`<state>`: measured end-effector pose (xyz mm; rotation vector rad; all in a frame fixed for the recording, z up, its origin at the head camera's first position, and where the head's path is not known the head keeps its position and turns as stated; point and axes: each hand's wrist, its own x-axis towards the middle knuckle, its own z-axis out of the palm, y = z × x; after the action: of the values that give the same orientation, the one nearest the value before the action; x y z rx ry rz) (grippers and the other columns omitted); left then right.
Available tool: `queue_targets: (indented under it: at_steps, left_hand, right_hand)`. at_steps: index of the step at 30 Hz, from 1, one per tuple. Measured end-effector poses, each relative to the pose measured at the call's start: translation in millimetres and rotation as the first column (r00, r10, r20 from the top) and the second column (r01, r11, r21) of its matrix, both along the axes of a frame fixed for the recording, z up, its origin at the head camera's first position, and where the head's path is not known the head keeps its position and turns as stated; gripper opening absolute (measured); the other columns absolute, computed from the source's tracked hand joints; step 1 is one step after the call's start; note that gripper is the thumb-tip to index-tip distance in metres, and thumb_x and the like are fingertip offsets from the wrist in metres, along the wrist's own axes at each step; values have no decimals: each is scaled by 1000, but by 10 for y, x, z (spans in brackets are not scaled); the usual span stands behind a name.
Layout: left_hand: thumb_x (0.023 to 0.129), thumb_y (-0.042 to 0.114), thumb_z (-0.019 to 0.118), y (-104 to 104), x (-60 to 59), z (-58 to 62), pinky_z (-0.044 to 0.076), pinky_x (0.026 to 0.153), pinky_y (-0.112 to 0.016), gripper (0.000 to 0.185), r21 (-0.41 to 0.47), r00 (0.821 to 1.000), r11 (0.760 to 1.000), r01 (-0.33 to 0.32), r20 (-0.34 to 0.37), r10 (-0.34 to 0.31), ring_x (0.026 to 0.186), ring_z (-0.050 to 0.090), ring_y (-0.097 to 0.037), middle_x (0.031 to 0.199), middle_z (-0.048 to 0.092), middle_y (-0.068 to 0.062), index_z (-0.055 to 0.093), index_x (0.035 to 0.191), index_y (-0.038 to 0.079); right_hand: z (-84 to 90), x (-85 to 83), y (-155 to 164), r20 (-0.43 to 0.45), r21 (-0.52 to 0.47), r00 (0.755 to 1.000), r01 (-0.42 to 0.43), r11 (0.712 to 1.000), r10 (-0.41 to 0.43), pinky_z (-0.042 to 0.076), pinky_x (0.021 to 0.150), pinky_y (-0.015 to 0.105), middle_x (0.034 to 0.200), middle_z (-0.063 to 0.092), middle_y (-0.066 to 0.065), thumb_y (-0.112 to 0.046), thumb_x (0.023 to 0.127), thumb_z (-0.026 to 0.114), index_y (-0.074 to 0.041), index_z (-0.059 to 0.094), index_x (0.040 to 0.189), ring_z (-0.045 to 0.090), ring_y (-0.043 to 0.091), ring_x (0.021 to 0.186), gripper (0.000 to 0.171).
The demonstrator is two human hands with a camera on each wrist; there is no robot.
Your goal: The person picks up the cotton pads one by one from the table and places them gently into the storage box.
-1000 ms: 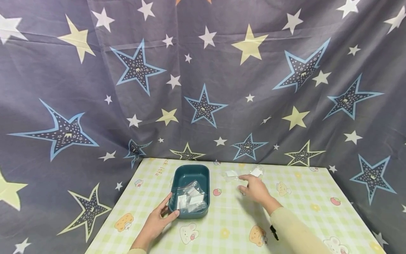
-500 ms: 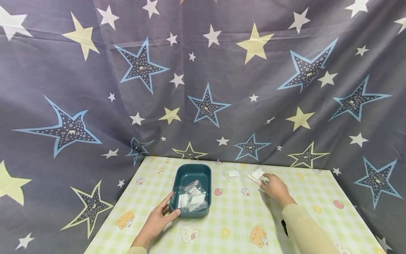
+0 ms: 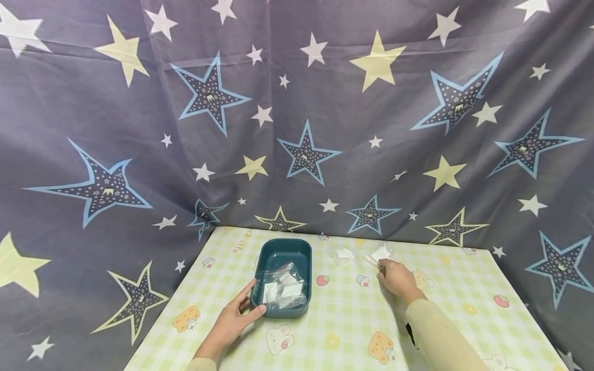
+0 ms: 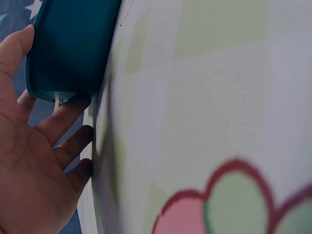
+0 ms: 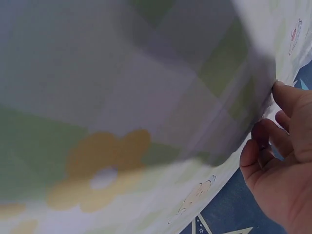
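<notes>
In the head view, a teal plastic box (image 3: 306, 257) stands on the table's left part, with several small clear zip bags (image 3: 290, 290) holding white pieces inside. My left hand (image 3: 232, 320) grips its near left corner, thumb on the near side and fingers along the left wall. The left wrist view shows this hand (image 4: 44, 141) around the box's corner (image 4: 73, 48). Farther right, my right hand (image 3: 398, 279) pinches the near edge of another clear zip bag (image 3: 381, 252) lying on the table. In the right wrist view, the right hand's (image 5: 278, 141) fingertips are down at the tabletop.
One more clear bag with a white piece (image 3: 345, 254) lies between the box and the right hand. The table (image 3: 343, 314) has a green checked cover with cartoon prints. A dark curtain with stars (image 3: 297, 103) hangs right behind the table's back edge.
My right hand has moved right, past the middle bag, to the near edge of the right-hand bag, and its fingers have closed there. The left hand stays on the box.
</notes>
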<state>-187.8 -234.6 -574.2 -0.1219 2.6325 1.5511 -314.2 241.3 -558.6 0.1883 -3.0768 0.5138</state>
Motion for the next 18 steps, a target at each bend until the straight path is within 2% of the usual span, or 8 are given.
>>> queue_targets:
  at_steps: [9,16,18]
  left_hand:
    - [95,51,80,17,3,26,42,123,-63,85,-3,1000,1000,-3,-8,2,145,57,-43,166,46,-23,36,167,41]
    - [95,51,80,30,8,34,42,123,-64,85,-7,1000,1000,-6,-4,6,145,57,-43,166,46,-23,36,167,42]
    - [95,51,80,32,7,36,42,122,-64,84,-9,1000,1000,-5,-8,5,145,57,-43,166,46,-23,36,167,41]
  right_hand:
    - [-43,52,-44,-114,-34,993,3,999,-7,63,87,56,111,82,13,-13,94,78,-6,75,127,77,38,102,34]
    - [-67,79,-74,-160,-48,987,4,999,-11,63,80,55,105,83,10,-9,92,80,-8,78,122,78,36,97,30]
    - [-56,80,-64,-171,-45,985,-1,999,-7,63,81,56,111,81,14,-9,91,81,-7,77,125,77,38,100,35]
